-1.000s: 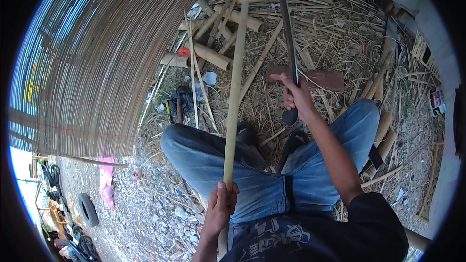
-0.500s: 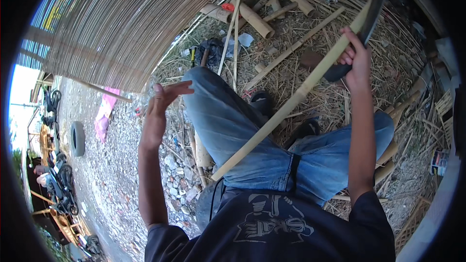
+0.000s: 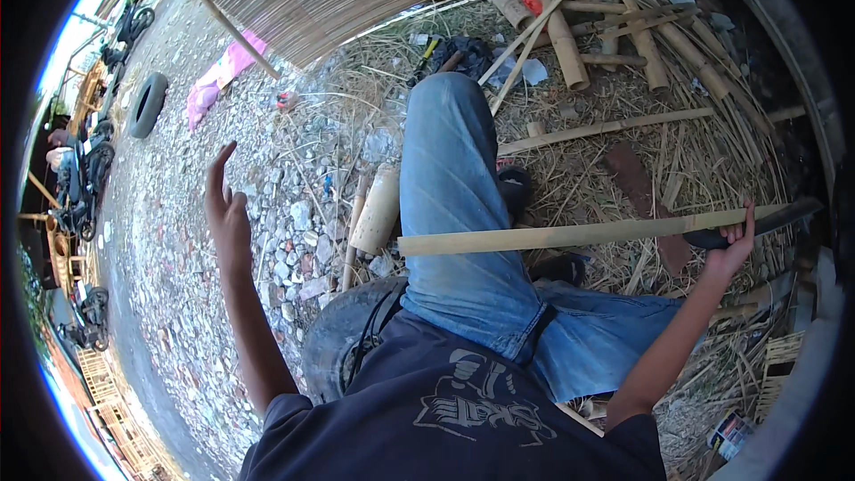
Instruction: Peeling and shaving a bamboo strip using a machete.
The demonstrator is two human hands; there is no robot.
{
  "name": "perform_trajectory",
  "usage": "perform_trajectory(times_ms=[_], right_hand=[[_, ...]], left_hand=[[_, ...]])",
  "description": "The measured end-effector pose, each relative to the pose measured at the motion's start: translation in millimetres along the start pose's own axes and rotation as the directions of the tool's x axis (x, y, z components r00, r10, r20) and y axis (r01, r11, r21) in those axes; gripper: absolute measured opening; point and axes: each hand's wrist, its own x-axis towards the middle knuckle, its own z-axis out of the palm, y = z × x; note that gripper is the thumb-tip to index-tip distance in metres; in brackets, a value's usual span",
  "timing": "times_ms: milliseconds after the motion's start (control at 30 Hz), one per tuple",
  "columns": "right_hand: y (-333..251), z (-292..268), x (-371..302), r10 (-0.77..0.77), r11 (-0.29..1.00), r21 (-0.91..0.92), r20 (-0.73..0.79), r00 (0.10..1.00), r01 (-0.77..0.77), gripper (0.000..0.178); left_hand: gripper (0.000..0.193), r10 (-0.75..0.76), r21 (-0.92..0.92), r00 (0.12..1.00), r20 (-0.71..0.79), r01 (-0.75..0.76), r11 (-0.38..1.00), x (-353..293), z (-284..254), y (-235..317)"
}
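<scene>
The right hand (image 3: pixel 734 248) grasped a bamboo strip (image 3: pixel 552 236) and black-handled machete (image 3: pixel 789 215); the strip's far end reached the jeans' (image 3: pixel 450 151) left edge, well apart from the released left hand (image 3: pixel 232 224).

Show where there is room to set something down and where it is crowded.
Room: the gravel between the upper-left tyre, the pink sheet and the open left grip. Crowded: the upper right, where bamboo tubes overlap, and beneath the bamboo strip, with jeans and straw.
</scene>
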Motion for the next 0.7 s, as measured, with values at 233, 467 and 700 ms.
perform_trajectory(times_ms=[233, 467, 700], right_hand=[[11, 36, -32, 0.012, 1.000, -0.009, 0.009, 1.000, -0.012, 0.021], [-7, 57, -66, 0.018, 1.000, -0.009, 0.024, 1.000, -0.018, 0.020], [-19, 51, -65, -0.083, 0.986, -0.138, 0.052, 0.995, 0.089, 0.031]], left_hand=[[0.043, 0.416, -0.358, 0.584, 0.697, -0.219, 0.908, -11, 102, 152], [0.043, 0.370, -0.371, 0.034, 0.928, 0.147, 0.917, -43, 185, 176], [0.041, 0.149, 0.039, -0.298, 0.943, 0.543, 0.839, -55, 186, 165]])
